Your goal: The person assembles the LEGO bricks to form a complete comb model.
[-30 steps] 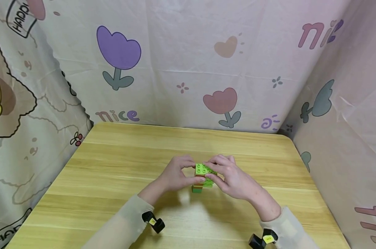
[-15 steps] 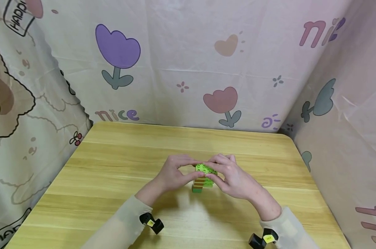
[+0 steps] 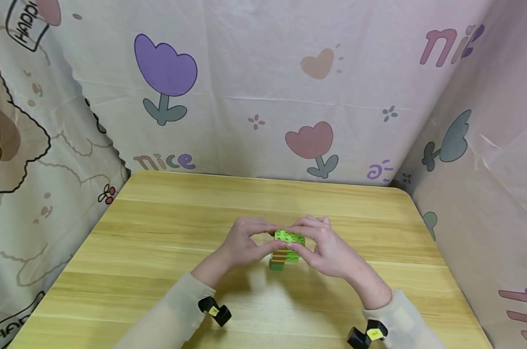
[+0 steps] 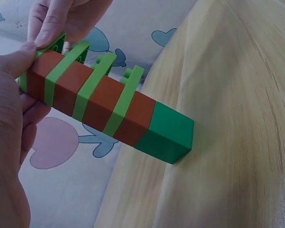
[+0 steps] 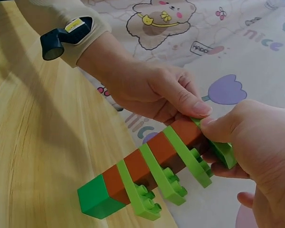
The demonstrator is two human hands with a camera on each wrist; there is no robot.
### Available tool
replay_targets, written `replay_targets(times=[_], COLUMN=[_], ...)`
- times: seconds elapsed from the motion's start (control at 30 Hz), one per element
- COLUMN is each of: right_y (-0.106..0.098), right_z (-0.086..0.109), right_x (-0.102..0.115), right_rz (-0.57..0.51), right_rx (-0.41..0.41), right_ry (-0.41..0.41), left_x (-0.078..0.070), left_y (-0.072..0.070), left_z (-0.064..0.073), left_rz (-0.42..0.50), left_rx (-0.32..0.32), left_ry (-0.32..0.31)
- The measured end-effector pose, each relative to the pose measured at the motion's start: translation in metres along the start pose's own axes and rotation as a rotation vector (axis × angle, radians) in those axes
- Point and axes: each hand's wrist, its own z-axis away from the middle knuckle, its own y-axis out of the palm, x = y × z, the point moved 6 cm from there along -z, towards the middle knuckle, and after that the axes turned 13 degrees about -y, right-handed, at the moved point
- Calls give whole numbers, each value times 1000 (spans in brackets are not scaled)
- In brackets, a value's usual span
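Observation:
A tower of toy building bricks stands upright on the table. Its foot is a dark green brick (image 4: 166, 130), and above it brown bricks (image 5: 161, 149) alternate with thin light green plates (image 4: 127, 102) that jut out to the right. A light green plate (image 3: 289, 236) with studs caps the stack. My left hand (image 3: 247, 243) pinches this top plate at its left part, thumb in front and fingers behind. From the right, my right hand (image 3: 328, 246) pinches the same plate, its thumb tip close beside the left one.
The tower rests on a light wood table (image 3: 172, 218). Printed cloth (image 3: 237, 63) hangs behind and at both sides of it. Each sleeve carries a black wrist camera (image 3: 214, 311).
My left thumb has risen from the tower's side to the top plate, and its fingers have slid right along the plate's back edge. My right hand stays nearly where it was.

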Motion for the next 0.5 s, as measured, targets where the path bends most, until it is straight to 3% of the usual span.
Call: replay_targets(times=[0.2,0.5], right_y=[1,1], right_z=[1,1], right_x=[-1,-1], right_rz=[-9,-20], right_rx=[-33,-36], right_ry=[-7,3], left_x=[-2,-1], left_y=[0,0], left_z=[0,1], left_rz=[-14,-10], left_rx=[-23,-20], left_ry=[47,41])
